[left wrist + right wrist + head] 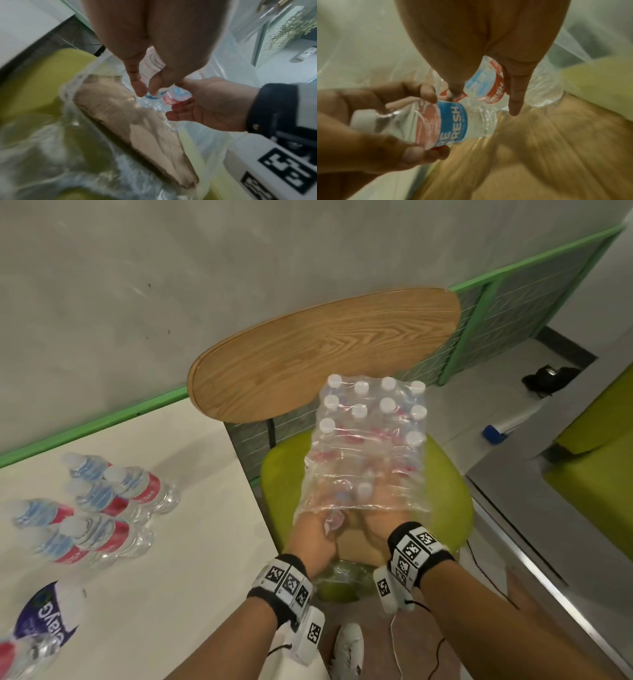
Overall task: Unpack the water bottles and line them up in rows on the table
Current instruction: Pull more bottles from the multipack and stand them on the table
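Right hand (488,47) grips one labelled water bottle (485,86); left hand (373,128) grips another bottle (440,124), above brown cardboard (547,155), inside clear plastic wrap (368,47).

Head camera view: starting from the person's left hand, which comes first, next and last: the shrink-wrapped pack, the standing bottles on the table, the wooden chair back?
1. Shrink-wrapped pack: the left hand reaches into its open end.
2. Standing bottles: on the table, to the left.
3. Wooden chair back: beyond the pack.
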